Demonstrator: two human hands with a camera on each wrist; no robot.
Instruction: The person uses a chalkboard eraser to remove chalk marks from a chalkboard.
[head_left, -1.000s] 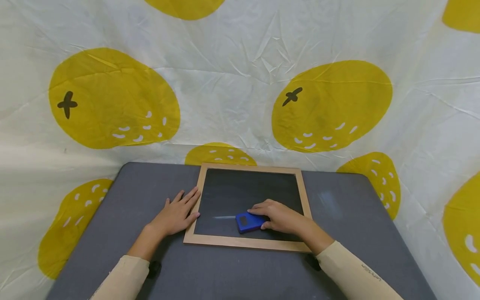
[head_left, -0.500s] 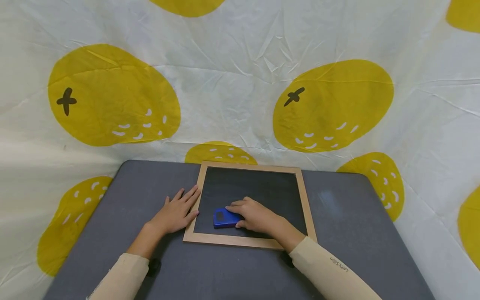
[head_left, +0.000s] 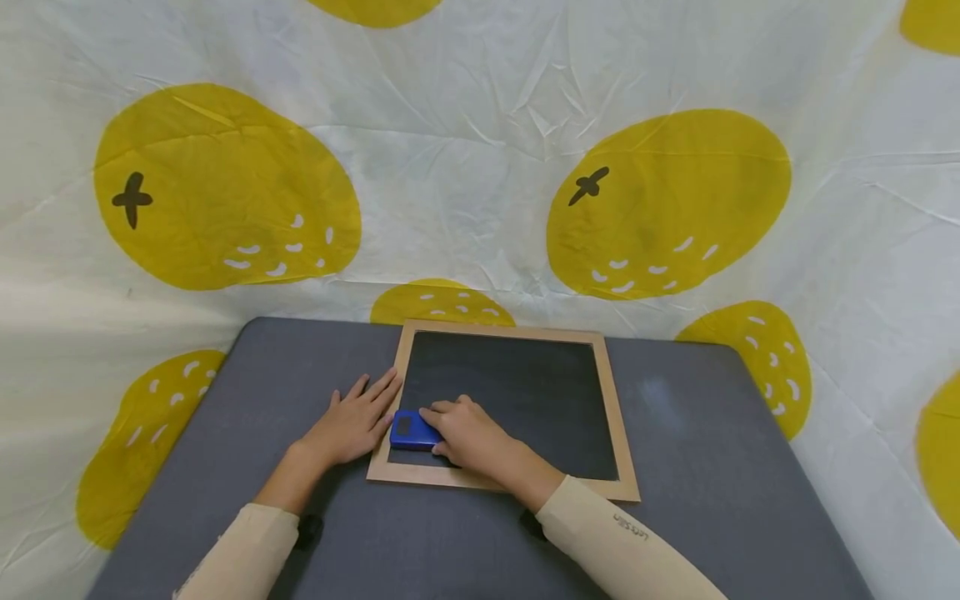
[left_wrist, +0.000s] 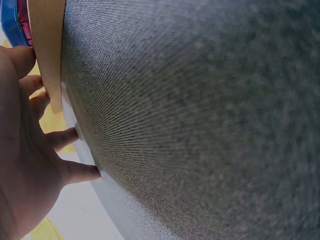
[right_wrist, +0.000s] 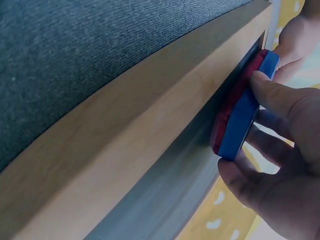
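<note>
A wood-framed chalkboard (head_left: 517, 392) lies flat on the grey table. My right hand (head_left: 472, 437) grips a blue chalkboard eraser (head_left: 414, 431), thumb on one side and fingers on the other. In the right wrist view the eraser's red felt underside (right_wrist: 239, 100) faces the dark board surface. The eraser sits at the board's lower left, its end overlapping the left frame strip. My left hand (head_left: 348, 425) rests with spread, straight fingers on the left frame edge and the table beside it. In the left wrist view its thumb (left_wrist: 22, 60) is right by the wooden frame (left_wrist: 47, 55).
The grey table (head_left: 712, 467) extends around the board, with a pale chalky smudge (head_left: 662, 400) to its right. Behind and at the sides hangs a white cloth (head_left: 450, 192) printed with large yellow fruit.
My right hand has slid the eraser leftward across the lower board, up to the left frame strip. The white chalk line seen there before no longer shows. My left hand stays in place.
</note>
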